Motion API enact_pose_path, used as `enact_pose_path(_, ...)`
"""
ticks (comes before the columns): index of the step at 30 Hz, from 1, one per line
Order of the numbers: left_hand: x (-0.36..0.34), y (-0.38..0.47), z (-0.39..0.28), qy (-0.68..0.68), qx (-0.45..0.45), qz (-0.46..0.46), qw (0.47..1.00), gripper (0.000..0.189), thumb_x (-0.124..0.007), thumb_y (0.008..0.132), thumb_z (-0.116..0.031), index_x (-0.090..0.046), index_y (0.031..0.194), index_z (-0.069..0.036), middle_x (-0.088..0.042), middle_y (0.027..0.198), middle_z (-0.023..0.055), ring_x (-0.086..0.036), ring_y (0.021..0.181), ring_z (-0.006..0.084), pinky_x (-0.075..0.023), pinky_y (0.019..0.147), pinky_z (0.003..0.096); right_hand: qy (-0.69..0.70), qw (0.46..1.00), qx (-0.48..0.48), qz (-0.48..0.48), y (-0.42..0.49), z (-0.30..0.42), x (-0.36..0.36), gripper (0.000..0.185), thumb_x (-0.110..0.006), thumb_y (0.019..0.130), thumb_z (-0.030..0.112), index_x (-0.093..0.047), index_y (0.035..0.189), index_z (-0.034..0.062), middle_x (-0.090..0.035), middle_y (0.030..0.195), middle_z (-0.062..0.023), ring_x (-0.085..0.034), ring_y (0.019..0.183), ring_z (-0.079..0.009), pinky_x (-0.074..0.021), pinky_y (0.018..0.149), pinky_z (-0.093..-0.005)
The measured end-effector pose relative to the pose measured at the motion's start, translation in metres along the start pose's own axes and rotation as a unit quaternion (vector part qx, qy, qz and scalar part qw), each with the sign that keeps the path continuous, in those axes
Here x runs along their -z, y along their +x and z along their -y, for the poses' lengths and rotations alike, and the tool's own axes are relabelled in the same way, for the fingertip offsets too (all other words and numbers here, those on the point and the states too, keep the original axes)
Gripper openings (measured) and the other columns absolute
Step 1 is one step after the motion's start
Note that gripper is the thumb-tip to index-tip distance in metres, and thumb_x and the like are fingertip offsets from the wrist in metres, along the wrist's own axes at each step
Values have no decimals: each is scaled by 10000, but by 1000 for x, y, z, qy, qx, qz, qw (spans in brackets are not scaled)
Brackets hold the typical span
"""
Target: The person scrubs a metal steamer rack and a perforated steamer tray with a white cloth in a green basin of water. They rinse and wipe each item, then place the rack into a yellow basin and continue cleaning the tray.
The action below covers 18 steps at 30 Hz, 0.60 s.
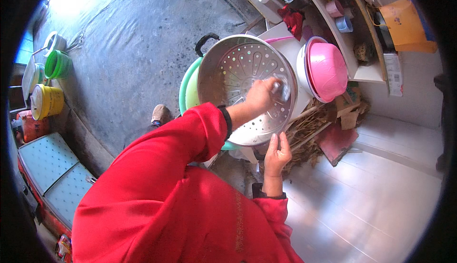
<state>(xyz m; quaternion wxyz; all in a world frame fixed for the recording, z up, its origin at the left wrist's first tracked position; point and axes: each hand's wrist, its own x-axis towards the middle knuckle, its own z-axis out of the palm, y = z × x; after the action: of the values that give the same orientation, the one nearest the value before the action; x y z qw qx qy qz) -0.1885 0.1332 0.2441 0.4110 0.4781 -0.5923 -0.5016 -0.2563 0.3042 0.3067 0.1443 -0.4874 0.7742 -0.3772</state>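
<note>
A metal steamer pot point(214, 72) with a perforated base tilts before me, its inside facing up. A black side handle point(206, 42) stands out at its far left. Inside the pot my left hand point(262, 93) grips a silvery wad point(282, 87), blurred and partly covered by the fingers, against the perforated metal. My right hand point(277, 156) is at the near right rim, thumb and fingers up against the edge. Beneath the pot, a light green basin point(185, 90) shows along its left side.
Right of the pot, a pink basin point(327, 72) is stacked upside down on white ones. Dry stalks point(303, 140) and a reddish board point(337, 141) lie below. Shelves with cups point(335, 8) rise at upper right. A green bucket point(57, 64) and a yellow bucket point(47, 101) stand left.
</note>
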Motion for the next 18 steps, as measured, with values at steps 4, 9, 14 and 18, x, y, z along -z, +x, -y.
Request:
enact_pose_path(4, 0, -37, -5, 202, -264, 120, 935, 368, -670, 753, -162, -613, 1113, -209, -653, 962, 36, -597, 990, 298, -460, 864, 460, -29, 998, 52, 15, 4, 3, 4, 282, -659, 940, 59, -628, 1165, -108, -701, 1092, -159, -650, 958, -171, -522, 867, -305)
enact_pose_path(9, 20, -31, 32, 304, -288, 77, 905, 255, -633, 812, -224, -610, 1065, -235, -632, 968, -1, -579, 1002, 251, -398, 893, 439, -69, 997, 26, -12, 7, -7, 2, 283, -651, 943, 55, -624, 1164, -120, -700, 1086, -168, -651, 950, -176, -526, 859, -309)
enact_pose_path(14, 2, -47, 22, 249, -164, 47, 953, 315, -638, 798, -210, -617, 1112, -224, -642, 1004, 43, -586, 1030, 286, -391, 961, 473, -14, 1000, -12, -12, 4, -10, -3, 286, -653, 941, 59, -624, 1160, -124, -702, 1078, -169, -651, 947, -179, -522, 862, -307)
enact_pose_path(18, 2, -49, 15, 298, -362, 117, 875, 365, -633, 762, -206, -576, 1118, -264, -571, 908, 5, -572, 1029, 250, -389, 980, 490, -1, 1000, 19, 15, -1, 5, 1, 282, -651, 943, 61, -628, 1157, -122, -704, 1088, -166, -649, 971, -173, -514, 880, -309)
